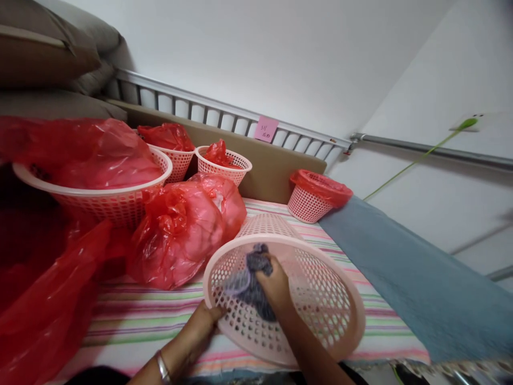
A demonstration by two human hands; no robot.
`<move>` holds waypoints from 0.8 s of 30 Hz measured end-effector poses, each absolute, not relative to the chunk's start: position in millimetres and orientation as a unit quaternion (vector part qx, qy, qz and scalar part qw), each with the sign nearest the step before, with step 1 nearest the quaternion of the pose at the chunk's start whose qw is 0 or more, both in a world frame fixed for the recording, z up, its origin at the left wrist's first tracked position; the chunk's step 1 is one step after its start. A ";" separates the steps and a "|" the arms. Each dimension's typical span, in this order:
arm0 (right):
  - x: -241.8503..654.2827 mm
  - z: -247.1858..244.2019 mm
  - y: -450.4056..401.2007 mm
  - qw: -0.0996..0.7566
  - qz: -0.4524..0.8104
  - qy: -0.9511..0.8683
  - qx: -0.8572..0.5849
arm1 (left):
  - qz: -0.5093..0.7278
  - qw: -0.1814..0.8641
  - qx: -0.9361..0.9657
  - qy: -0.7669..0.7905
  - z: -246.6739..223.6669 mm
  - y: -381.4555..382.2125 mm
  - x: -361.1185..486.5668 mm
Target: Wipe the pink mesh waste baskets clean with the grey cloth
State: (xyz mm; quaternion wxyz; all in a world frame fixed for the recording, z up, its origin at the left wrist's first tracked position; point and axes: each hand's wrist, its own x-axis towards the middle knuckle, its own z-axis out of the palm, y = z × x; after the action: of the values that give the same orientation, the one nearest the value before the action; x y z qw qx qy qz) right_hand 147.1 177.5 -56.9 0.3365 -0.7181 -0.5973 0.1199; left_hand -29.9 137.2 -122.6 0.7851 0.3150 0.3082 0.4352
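Note:
A pink perforated plastic basket (328,299) lies tilted on the striped sheet, its mouth facing me. My left hand (206,318) grips the near left part of its rim, thumb inside. Reaching into the mouth, my right hand (274,280) is closed on a dark grey-blue cloth (256,267), which is bunched up and smeared by motion, with a lighter edge along it. Part of the cloth lies against the basket's perforated wall. The fingertips of my left hand are hidden behind the rim.
Tied red plastic bags (180,230) lie left of the basket. Behind them stand a large basket (156,176) with red plastic and two smaller baskets (224,168). A red-lined basket (308,203) leans at the back right, near a blue cloth (385,256). A pink note (265,129) hangs on the rail.

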 end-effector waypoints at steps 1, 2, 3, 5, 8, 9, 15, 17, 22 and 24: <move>152.7 -58.7 196.8 0.324 0.079 -0.582 -0.741 | 0.429 0.798 0.303 0.296 -125.3 134.5 -26.6; 156.7 -63.6 213.8 0.308 0.056 -0.572 -0.758 | 0.430 0.801 0.301 0.287 -128.3 132.7 -24.3; 159.2 -71.2 227.9 0.287 0.044 -0.567 -0.771 | 0.436 0.799 0.307 0.277 -131.1 132.2 -23.3; 161.0 -90.8 246.7 0.249 0.050 -0.565 -0.785 | 0.439 0.786 0.332 0.282 -134.8 135.5 -25.6; 161.0 -116.1 258.2 0.207 0.050 -0.563 -0.798 | 0.436 0.744 0.368 0.348 -133.3 150.1 -38.5; 161.3 -120.7 260.3 0.197 0.050 -0.566 -0.799 | 0.446 0.723 0.378 0.368 -131.1 156.2 -43.7; 151.9 -119.0 256.3 0.175 0.058 -0.577 -0.796 | 0.497 0.707 0.363 0.347 -121.5 174.6 -53.4; 138.4 -117.7 238.0 0.177 0.061 -0.580 -0.793 | 0.504 0.721 0.347 0.325 -122.6 172.8 -50.3; 97.1 -122.7 157.5 0.192 0.077 -0.633 -0.746 | 0.517 0.722 0.332 0.320 -127.4 167.4 -47.4; 86.5 -121.7 128.3 0.208 0.107 -0.655 -0.719 | 0.520 0.712 0.326 0.341 -127.5 166.3 -48.5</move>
State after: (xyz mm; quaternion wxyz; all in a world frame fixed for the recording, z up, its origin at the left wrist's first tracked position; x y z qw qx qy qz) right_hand 86.5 128.3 -121.7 0.2077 -0.7188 -0.6547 0.1074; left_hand -48.5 166.3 -127.5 0.7117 0.3259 0.3412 0.5204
